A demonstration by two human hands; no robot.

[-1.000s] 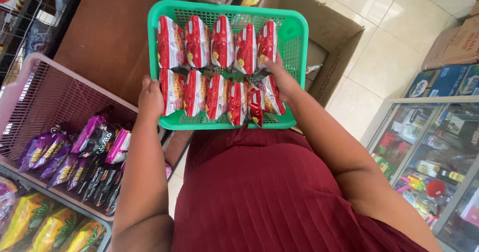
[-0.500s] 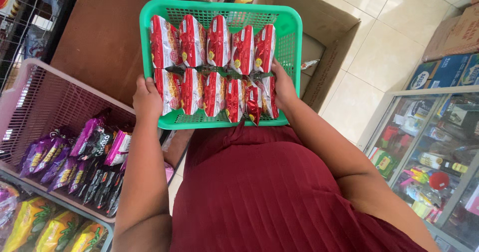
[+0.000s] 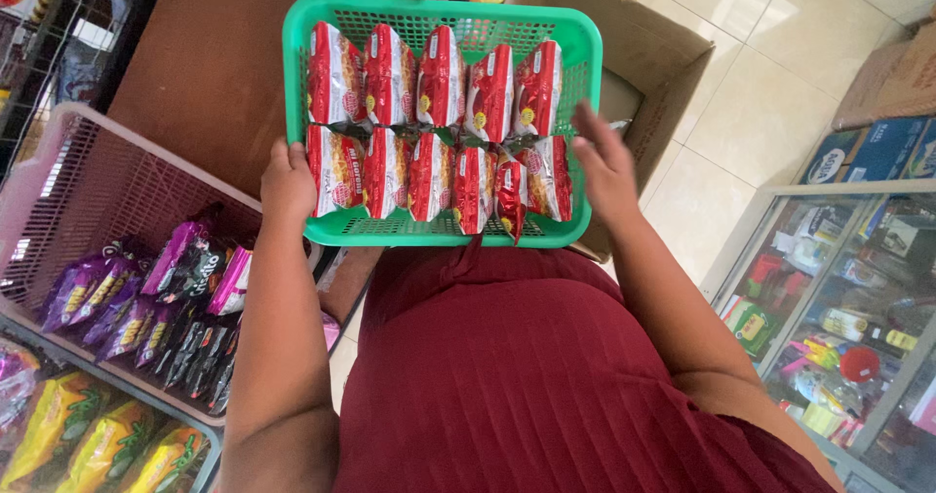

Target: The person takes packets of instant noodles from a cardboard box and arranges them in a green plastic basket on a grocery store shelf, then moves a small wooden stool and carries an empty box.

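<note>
The green basket (image 3: 441, 17) is held out in front of the person's body, above a brown cardboard box (image 3: 643, 83) on the tiled floor (image 3: 741, 122). It holds two rows of red snack packets (image 3: 441, 127) standing close together. The left hand (image 3: 289, 183) grips the basket's near left corner, fingers curled around the rim. The right hand (image 3: 604, 166) is open with fingers spread, just beside the right rim and seemingly not gripping it. The step in hand looks like carrying the filled basket; moving on safely would call for a firm right-hand grip so it stays level. To the left sits a pink basket (image 3: 58, 161) with purple packets (image 3: 88, 293); a glass cabinet (image 3: 838, 298) stands to the right.
</note>
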